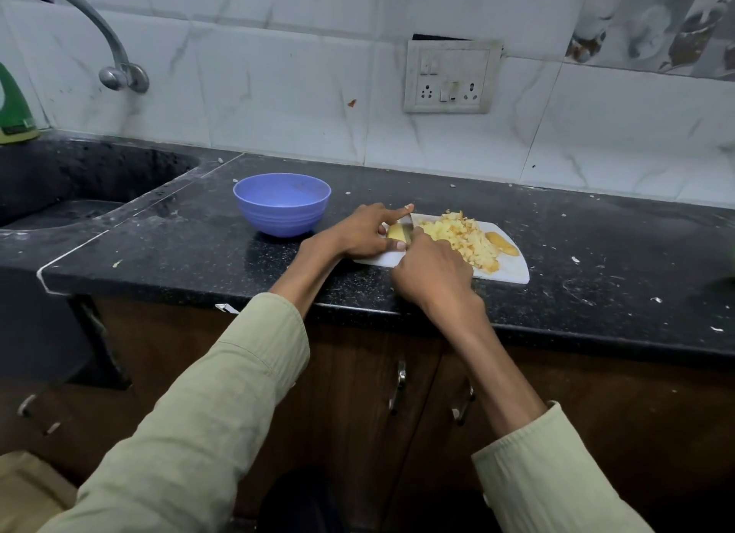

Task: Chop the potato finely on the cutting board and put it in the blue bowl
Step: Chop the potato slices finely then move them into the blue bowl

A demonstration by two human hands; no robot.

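Note:
A white cutting board (513, 272) lies on the black counter. On it sits a heap of finely chopped potato (463, 236), with a larger potato slice (502, 243) at its right. My left hand (364, 230) holds the remaining potato piece (397, 233) at the board's left end, index finger stretched out. My right hand (431, 272) grips a knife whose blade (406, 225) rests on that piece; the handle is hidden in my fist. The blue bowl (281, 204) stands empty just left of the board.
A dark sink (71, 190) with a metal tap (99, 35) is at the left. A wall socket (451, 77) sits on the tiled wall behind the board. Small potato scraps (575, 260) dot the counter (596, 254). Cabinet doors with handles (399, 385) are below.

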